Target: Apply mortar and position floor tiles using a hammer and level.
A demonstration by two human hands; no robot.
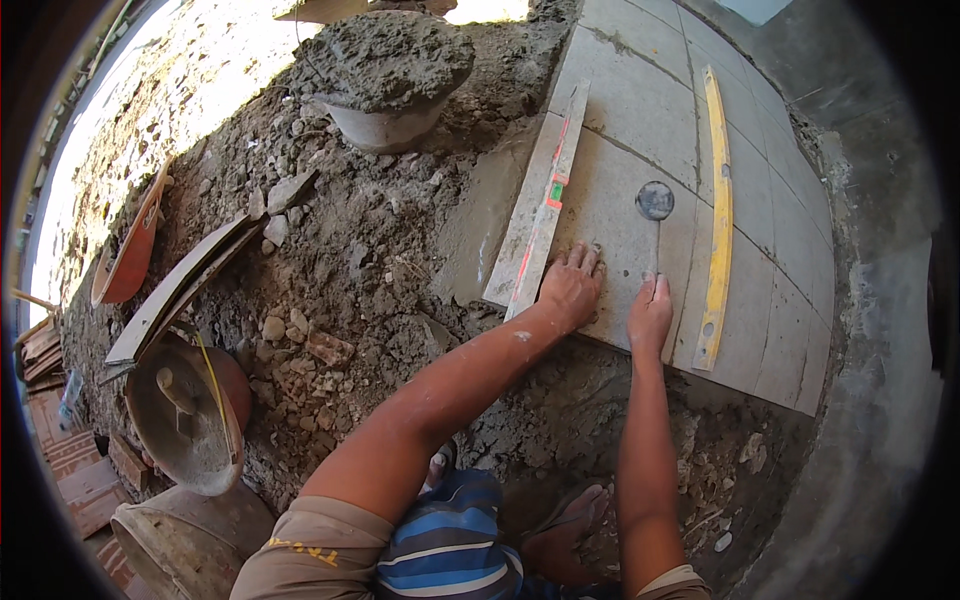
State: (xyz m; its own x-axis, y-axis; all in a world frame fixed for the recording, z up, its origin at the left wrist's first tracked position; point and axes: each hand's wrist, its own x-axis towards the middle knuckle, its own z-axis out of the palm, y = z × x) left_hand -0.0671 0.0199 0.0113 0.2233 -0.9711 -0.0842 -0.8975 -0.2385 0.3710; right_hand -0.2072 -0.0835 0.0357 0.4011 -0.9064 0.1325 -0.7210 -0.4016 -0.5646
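A big grey square tile (610,235) is laid flat at the near edge of the tiled floor, its front edge sitting right against loose dirt and wet mortar. It's dusty and smeared with grey. A rubber mallet (656,215) with a round dark head and thin handle is rested on it, handle pointing toward the near edge. A long spirit level (545,215), grey with red-orange markings, is laid diagonally along the tile's left side.

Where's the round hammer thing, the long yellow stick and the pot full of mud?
rubber mallet (655,201), head view, on its round head.
yellow level (720,215), head view, mid-length.
bucket of mortar (385,125), head view, on its side wall.
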